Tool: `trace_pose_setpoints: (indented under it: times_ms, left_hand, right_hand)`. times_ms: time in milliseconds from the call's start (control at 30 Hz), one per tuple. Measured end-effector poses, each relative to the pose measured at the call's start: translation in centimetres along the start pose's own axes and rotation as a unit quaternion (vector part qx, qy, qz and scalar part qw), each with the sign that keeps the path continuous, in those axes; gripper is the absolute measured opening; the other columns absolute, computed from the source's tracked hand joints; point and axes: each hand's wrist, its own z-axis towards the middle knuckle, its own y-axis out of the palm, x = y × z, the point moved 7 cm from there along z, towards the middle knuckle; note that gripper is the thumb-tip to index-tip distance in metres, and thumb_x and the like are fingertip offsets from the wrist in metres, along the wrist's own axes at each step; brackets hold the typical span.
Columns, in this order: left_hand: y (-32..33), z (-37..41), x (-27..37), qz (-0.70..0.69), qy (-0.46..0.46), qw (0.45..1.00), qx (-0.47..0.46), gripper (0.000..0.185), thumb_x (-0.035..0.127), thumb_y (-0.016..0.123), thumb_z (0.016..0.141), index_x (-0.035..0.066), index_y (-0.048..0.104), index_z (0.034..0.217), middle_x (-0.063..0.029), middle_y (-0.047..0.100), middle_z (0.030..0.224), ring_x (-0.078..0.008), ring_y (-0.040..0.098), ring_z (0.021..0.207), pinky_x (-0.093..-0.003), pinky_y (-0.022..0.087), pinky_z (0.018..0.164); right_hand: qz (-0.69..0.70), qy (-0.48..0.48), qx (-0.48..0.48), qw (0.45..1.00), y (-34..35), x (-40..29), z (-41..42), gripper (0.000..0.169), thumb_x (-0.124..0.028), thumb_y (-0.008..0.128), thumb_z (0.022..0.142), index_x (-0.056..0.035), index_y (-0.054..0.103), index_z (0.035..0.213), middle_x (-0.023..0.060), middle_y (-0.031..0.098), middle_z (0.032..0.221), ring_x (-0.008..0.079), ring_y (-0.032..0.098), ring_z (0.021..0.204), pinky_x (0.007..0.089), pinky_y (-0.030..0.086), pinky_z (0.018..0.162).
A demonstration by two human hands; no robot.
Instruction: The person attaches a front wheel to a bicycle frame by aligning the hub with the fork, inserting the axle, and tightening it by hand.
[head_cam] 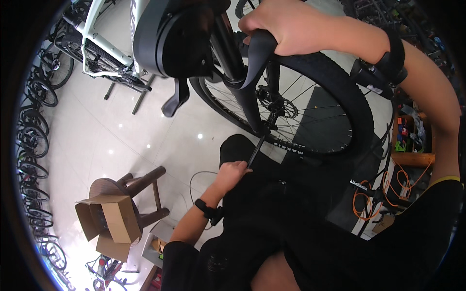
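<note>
My left hand (233, 174) grips the near end of a thin dark rod (256, 151). The rod's far end meets the axle end (267, 127) at the foot of a black suspension fork leg (249, 105); whether it is a tool or an axle, I cannot tell. My right hand (280, 29) is closed around the fork's arch (260, 47), above the tyre. The front wheel's Maxxis tyre (360, 109) surrounds the spokes and a disc brake rotor (290, 108). Close to the camera is a black handlebar control (174, 40) with a lever (178, 98).
An open cardboard box (120, 222) sits on a wooden stool (149, 185) at the left. A pale bicycle frame (109, 47) stands beyond it, and a row of bicycles (34, 142) lines the left edge. Orange cable (360, 207) and a wooden bin (413, 159) are at the right.
</note>
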Motion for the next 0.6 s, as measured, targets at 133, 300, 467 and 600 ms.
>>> trace_pose_setpoints:
  times_ms: [133,300,467,600]
  left_hand:
    - [0.1,0.2,0.3,0.014,0.031,0.999,-0.028,0.032,0.025,0.076,0.087,0.005,0.053,0.077,-0.0134,0.060,0.071,-0.0350,0.065,0.067,-0.0437,0.052,0.057]
    - [-0.7,0.3,-0.2,0.003,0.010,1.000,0.016,0.033,0.024,0.077,0.086,0.005,0.052,0.075,-0.0122,0.060,0.071,-0.0340,0.065,0.066,-0.0426,0.053,0.057]
    - [-0.5,-0.1,-0.5,-0.037,-0.035,0.997,0.063,0.030,0.026,0.079,0.084,0.004,0.059,0.081,-0.0123,0.064,0.075,-0.0341,0.067,0.069,-0.0421,0.053,0.058]
    - [-0.7,-1.0,-1.3,-0.100,-0.115,0.987,0.060,0.033,0.031,0.080,0.085,0.004,0.063,0.096,-0.0134,0.068,0.088,-0.0362,0.067,0.079,-0.0432,0.055,0.070]
  right_hand:
    - [-0.007,0.028,0.011,1.000,-0.2,0.2,-0.1,0.021,-0.012,0.071,0.068,0.0010,0.069,0.083,0.0239,0.067,0.075,0.0426,0.069,0.077,0.0476,0.056,0.071]
    - [0.008,0.019,0.030,0.999,-0.2,0.4,-0.2,0.020,-0.011,0.071,0.067,0.0018,0.068,0.081,0.0242,0.067,0.076,0.0445,0.068,0.078,0.0495,0.055,0.073]
    - [-0.020,-0.018,0.065,0.998,-0.5,0.2,-0.3,0.017,-0.012,0.070,0.069,0.0011,0.067,0.079,0.0244,0.067,0.077,0.0446,0.068,0.080,0.0500,0.055,0.074]
    - [-0.039,-0.008,0.042,0.998,-0.1,0.3,-0.3,0.016,-0.011,0.069,0.070,0.0015,0.066,0.079,0.0248,0.067,0.078,0.0446,0.068,0.081,0.0499,0.054,0.075]
